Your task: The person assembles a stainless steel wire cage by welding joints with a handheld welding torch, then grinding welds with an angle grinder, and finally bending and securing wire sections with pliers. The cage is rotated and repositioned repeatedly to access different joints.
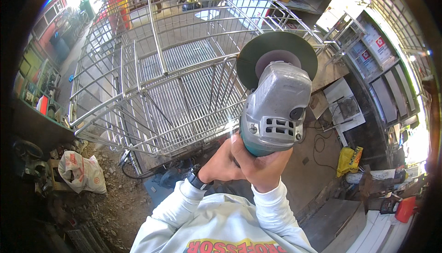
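Observation:
An angle grinder [282, 98] with a grey metal head and a teal body is held up in front of me by both hands. Its large dark disc [251, 62] overlaps the right part of a shiny metal wire cage [155, 32] in the view; whether they touch I cannot tell. My right hand [264, 168] is closed round the grinder's body, just behind the vented head. My left hand [223, 163], with a black watch at the wrist, grips the body from the left, its fingers partly hidden. Slatted bars form the cage's base [165, 82].
A white sack [83, 172] lies on rubble at the lower left. Yellow bag [349, 161], cables and a white panel [345, 103] lie on the right floor. Metal cabinets [386, 69] stand beyond them. A red container [406, 209] is at the lower right.

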`<control>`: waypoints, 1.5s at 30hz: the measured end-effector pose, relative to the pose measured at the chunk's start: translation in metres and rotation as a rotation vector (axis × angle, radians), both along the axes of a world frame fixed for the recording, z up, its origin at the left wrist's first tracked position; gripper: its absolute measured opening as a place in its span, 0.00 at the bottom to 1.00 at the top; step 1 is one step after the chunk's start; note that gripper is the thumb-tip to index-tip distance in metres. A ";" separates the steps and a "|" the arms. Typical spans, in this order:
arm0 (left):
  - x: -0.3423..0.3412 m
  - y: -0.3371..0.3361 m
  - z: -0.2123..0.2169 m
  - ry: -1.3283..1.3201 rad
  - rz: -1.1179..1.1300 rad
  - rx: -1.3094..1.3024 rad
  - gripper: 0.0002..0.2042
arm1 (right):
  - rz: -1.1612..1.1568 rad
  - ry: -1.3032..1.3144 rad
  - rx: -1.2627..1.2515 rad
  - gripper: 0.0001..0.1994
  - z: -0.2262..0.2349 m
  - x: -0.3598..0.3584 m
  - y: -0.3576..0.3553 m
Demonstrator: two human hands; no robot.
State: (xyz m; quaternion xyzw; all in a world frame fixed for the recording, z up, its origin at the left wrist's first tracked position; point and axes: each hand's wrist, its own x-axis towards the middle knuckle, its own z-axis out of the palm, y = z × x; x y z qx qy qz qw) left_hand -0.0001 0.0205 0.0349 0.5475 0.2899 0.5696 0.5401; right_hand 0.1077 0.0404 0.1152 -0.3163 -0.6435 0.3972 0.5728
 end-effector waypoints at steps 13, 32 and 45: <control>0.001 0.002 -0.003 0.025 0.028 0.025 0.37 | -0.011 0.010 -0.071 0.16 -0.001 -0.001 0.001; -0.030 -0.028 0.050 0.671 0.526 0.228 0.43 | -0.069 0.098 -0.019 0.24 -0.008 0.012 0.008; -0.073 -0.038 0.056 0.116 0.686 0.056 0.26 | -0.032 0.110 -0.007 0.22 0.003 0.013 0.006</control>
